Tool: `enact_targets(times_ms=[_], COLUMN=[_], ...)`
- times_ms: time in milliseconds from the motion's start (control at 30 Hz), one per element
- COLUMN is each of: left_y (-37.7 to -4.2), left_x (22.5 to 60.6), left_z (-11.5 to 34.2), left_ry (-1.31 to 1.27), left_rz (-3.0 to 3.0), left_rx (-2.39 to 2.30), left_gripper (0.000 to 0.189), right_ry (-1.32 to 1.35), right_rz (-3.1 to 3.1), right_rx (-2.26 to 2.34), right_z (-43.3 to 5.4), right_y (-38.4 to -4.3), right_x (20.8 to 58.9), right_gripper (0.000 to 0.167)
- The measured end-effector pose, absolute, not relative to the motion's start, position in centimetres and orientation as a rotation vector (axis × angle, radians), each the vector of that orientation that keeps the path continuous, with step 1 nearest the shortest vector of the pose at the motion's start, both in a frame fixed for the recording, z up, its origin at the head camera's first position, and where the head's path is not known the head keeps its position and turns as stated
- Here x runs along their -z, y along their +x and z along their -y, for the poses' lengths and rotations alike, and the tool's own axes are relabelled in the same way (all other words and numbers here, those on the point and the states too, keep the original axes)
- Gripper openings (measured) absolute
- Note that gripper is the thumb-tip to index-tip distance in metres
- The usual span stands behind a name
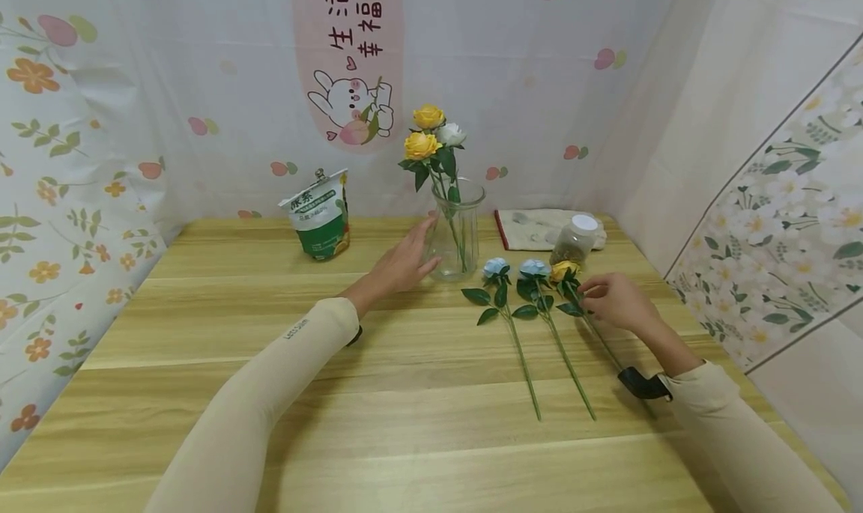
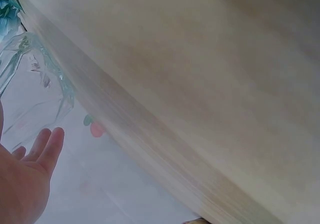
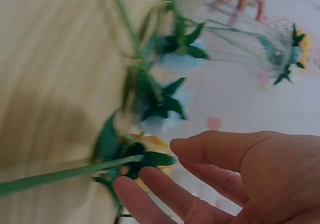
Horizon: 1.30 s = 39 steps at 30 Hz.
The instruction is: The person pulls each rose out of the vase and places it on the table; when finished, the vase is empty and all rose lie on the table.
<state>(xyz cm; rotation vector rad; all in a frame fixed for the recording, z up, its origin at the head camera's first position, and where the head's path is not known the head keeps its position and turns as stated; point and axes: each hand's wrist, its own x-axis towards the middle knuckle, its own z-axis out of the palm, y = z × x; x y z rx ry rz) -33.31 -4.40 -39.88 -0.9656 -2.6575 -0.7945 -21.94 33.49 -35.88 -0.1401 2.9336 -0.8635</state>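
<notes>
One yellow bloom (image 1: 561,270) just left of the right hand (image 1: 620,303), fingers parted — its stem (image 1: 603,341) slants nearer and rightward; left hand (image 1: 404,262) spread by the vase (image 1: 471,236).

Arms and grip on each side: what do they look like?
Left sleeve and right sleeve: long, cream. Small dark lettering near the left cuff. Black band at the left wrist; bulkier black piece at the right. Left grip and right grip: bare five-fingered hands, no gloves.
</notes>
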Motion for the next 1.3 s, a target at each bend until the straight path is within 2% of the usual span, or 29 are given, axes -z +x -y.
enact_targets(times_ms=[333, 633, 933, 1300], left_y=[-33.2, -33.1, -33.1, -33.5], left_x=[39.9, 39.8, 39.8, 40.0], left_z=[4.5, 4.3, 4.4, 4.4], left_ry=[-0.981, -0.974, -0.970, -0.981], left_rz=[2.657, 2.657, 2.670, 2.672], left_rx=[0.782, 0.761, 0.753, 0.768], left_gripper=[0.080, 0.080, 0.079, 0.082], right_ry=[-0.213, -0.332, -0.430, -0.581], right_rz=[-3.019, -3.098, -3.138, -3.222], right_rx=[0.935, 1.017, 1.088, 1.081], right_z=[-31.9, -29.9, -27.5, -24.5], right_y=[-21.2, -21.3, -23.0, -25.6], right_x=[33.4, 32.8, 32.8, 33.0], right_gripper=[0.034, 0.030, 0.029, 0.019])
